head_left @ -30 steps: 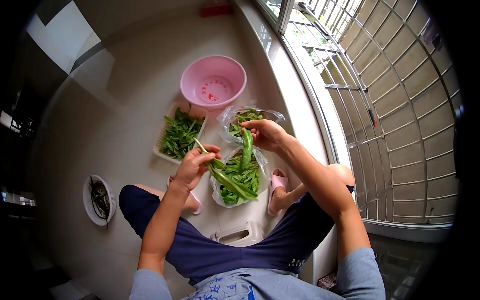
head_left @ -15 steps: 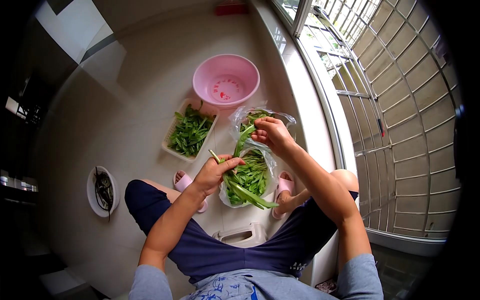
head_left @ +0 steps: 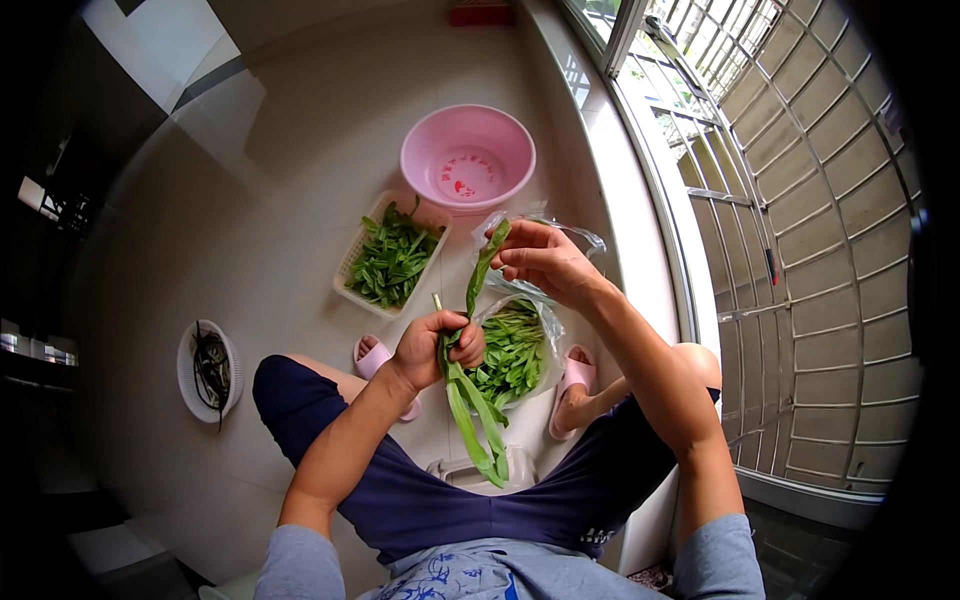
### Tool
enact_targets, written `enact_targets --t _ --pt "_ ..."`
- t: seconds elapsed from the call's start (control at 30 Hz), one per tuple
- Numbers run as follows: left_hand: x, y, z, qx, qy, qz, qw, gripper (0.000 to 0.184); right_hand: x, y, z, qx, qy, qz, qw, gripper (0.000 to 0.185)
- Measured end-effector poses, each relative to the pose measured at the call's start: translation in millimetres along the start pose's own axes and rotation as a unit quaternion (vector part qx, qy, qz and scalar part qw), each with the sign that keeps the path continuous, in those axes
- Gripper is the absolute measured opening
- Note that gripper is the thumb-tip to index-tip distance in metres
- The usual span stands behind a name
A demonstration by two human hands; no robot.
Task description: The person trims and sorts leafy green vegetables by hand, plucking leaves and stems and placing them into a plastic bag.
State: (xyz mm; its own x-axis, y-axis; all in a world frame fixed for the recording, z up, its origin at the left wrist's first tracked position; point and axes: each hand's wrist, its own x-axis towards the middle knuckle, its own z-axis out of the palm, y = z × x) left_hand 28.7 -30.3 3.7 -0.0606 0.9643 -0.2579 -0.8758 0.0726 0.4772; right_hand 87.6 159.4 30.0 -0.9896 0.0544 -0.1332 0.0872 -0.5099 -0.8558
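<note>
My left hand (head_left: 438, 350) is closed round a stalk of long green leaves (head_left: 468, 415); the cut stem end sticks up above the fist and the leaves hang down toward the stool. One leaf (head_left: 480, 270) rises from the fist to my right hand (head_left: 530, 255), whose thumb and fingers pinch its upper end. Beneath and beside my left hand lies an open plastic bag of greens (head_left: 513, 350). A second plastic bag (head_left: 590, 240) is mostly hidden behind my right hand. To the left, a rectangular basket (head_left: 350, 285) holds loose green leaves (head_left: 393, 258).
Beyond the basket stands a pink basin (head_left: 468, 160). A white round basket (head_left: 232, 375) with dark strips is at the left. A low plastic stool (head_left: 520, 468) sits between my legs. Pink slippers (head_left: 575, 375) are on my feet. A window ledge (head_left: 640, 230) runs along the right.
My left hand has turned, and the leaves below it now hang downward instead of pointing right. My right hand has raised the pinched leaf's end slightly. The view has shifted, moving the floor objects rightward.
</note>
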Motion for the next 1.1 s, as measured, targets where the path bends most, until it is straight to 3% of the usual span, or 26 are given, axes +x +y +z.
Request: enact_targets --t 0.17,0.37,0.43,0.47,0.5,0.6,0.63,0.7,0.77,0.83,0.9,0.93,1.0,1.03,1.1 --pt "-3 1 1 -0.017 -0.023 -0.004 1.000 0.029 0 5 7 -0.098 0.016 0.048 0.994 0.024" --pt "-5 1 -9 -0.038 -0.031 0.005 0.999 0.025 1 12 22 -0.098 -0.089 0.145 0.980 0.022" --pt "-6 0 -12 -0.033 0.023 -0.008 0.999 0.017 2 14 29 -0.087 -0.078 0.144 0.983 0.019" --pt "-6 -1 -17 -0.044 0.045 -0.012 0.998 0.013 4 14 31 -0.152 -0.066 0.137 0.977 0.019" --pt "-5 -2 -23 -0.012 0.035 -0.016 0.999 0.013 6 16 33 -0.217 -0.056 0.128 0.966 0.019" --pt "-3 -3 -34 0.103 0.138 -0.020 0.985 0.018 12 28 43 -0.343 -0.064 0.082 0.933 0.017" --pt "-4 -7 -42 0.193 0.157 0.009 0.969 0.019 14 32 47 -0.384 -0.054 0.089 0.918 0.017" --pt "-2 -17 -57 0.460 0.170 -0.014 0.871 0.023 22 39 53 -0.345 -0.018 0.066 0.936 0.016" --pt "-1 -31 -67 0.465 0.195 0.038 0.863 0.028 34 39 60 -0.433 0.000 0.000 0.901 0.014" --pt "-10 -25 -67 0.444 0.203 0.050 0.871 0.027 46 36 68 -0.453 0.046 -0.025 0.890 0.013" --pt "-23 -18 -68 0.305 0.215 0.088 0.924 0.024 69 41 65 -0.500 0.076 0.008 0.863 0.014" --pt "-28 -14 -72 0.257 0.249 0.063 0.932 0.022 83 48 61 -0.502 0.074 0.009 0.862 0.014" --pt "-36 -10 -88 0.114 0.266 0.081 0.954 0.018 111 67 53 -0.530 0.098 -0.071 0.839 0.016" --pt "-40 -3 -87 0.051 0.292 0.085 0.951 0.018 119 75 49 -0.532 0.097 -0.067 0.838 0.016" --pt "-48 9 -81 0.009 0.346 0.097 0.933 0.018 132 87 44 -0.544 0.085 -0.151 0.821 0.016"
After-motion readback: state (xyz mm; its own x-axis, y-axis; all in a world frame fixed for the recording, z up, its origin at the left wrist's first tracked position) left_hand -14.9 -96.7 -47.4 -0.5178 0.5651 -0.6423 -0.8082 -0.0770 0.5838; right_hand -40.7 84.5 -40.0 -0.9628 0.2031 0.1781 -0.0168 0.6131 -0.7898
